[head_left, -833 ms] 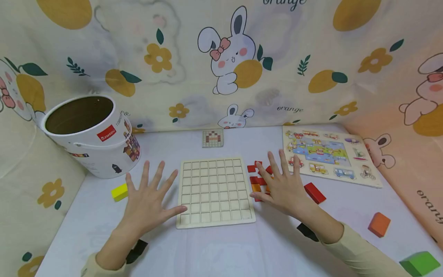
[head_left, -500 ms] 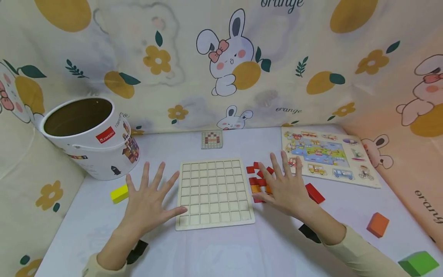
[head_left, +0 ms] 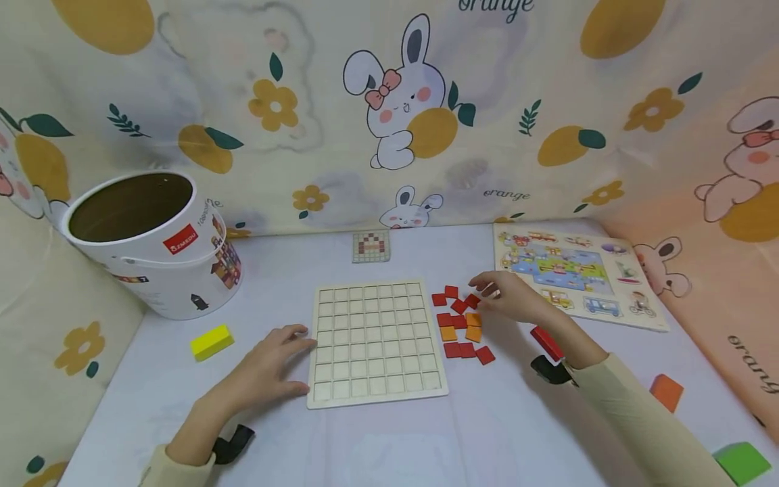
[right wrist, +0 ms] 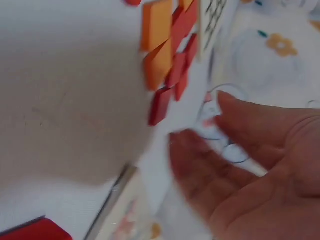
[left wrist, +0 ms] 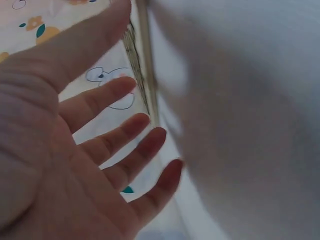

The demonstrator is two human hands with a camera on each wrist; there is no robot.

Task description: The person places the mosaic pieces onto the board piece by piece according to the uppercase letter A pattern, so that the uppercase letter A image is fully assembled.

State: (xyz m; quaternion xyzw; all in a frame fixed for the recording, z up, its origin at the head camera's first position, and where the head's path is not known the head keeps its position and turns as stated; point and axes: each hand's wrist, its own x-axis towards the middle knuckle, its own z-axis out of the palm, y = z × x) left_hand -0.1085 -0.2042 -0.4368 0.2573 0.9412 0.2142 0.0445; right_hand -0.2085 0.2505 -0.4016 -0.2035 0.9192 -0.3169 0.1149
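A pale wooden grid board [head_left: 377,341] lies flat at mid-table in the head view, its squares bare. Along its left edge is my left hand [head_left: 264,365], fingers lightly bent and spread, tips at the rim; whether they touch it I cannot tell. Right of the board lie several small red tiles [head_left: 452,350] and a few orange tiles [head_left: 447,333]. Over the far right of these tiles hovers my right hand [head_left: 514,297], fingers loosely bent. The right wrist view shows a gap between thumb [right wrist: 250,125] and fingers, with nothing held.
Behind the board lies a small pattern card [head_left: 371,246]. A white bucket [head_left: 176,270] stands back left, a yellow block [head_left: 211,342] before it. A picture puzzle [head_left: 572,270] lies back right. Red [head_left: 547,343], orange [head_left: 667,392] and green [head_left: 742,462] blocks lie on the right.
Both hands were spread flat with fingers wide. The left has turned in toward the board's edge; the right has drawn its fingers in and risen over the tiles, uncovering most of them.
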